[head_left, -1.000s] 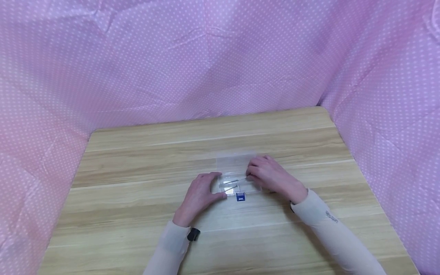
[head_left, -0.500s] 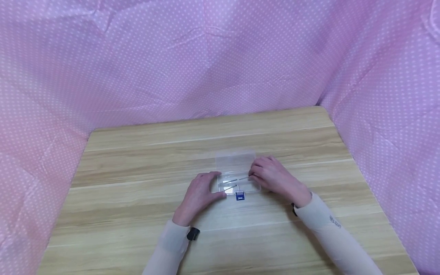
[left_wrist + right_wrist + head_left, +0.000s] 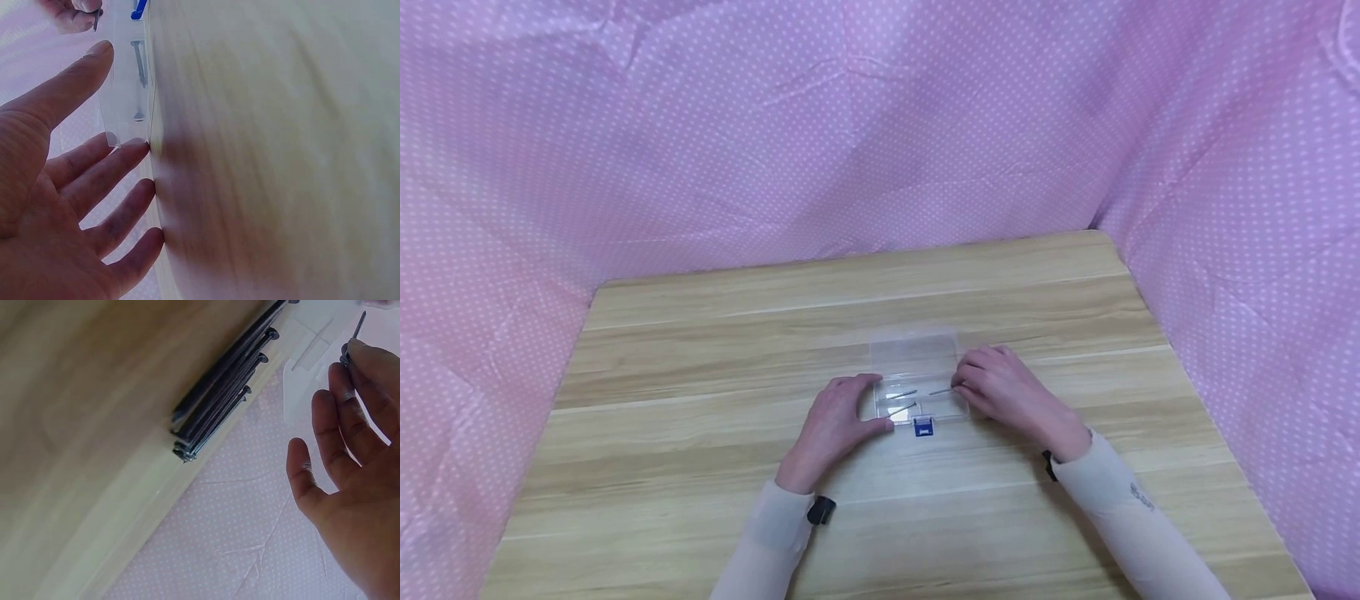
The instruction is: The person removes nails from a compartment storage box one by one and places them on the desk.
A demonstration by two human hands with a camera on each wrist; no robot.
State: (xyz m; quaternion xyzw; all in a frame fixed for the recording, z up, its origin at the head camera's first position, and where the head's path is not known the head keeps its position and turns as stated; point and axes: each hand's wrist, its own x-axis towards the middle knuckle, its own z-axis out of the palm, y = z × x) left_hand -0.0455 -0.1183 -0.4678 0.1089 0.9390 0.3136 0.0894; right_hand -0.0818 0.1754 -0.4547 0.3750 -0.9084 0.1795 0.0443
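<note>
A clear plastic box (image 3: 946, 418) with a blue latch (image 3: 923, 427) lies on the wooden table in the head view, its transparent lid (image 3: 913, 354) folded back. My left hand (image 3: 835, 419) touches the box's left end, thumb at the front corner, fingers spread and fairly straight. Two nails (image 3: 901, 394) lie inside. My right hand (image 3: 1006, 396) pinches another nail (image 3: 359, 326) between thumb and fingertips, above the right part of the box; its tip points left. In the right wrist view several dark nails (image 3: 219, 394) lie together on the table; my right hand hides them from the head view.
The light wooden table (image 3: 700, 358) carries the box near its middle. Pink dotted cloth (image 3: 737, 142) hangs behind and along both sides. A black strap piece (image 3: 822, 510) sits at the left wrist, over a pale sleeve.
My right hand has moved a little to the right, drawing the pinched nail away from the nails in the box. The left hand stays at the box's end.
</note>
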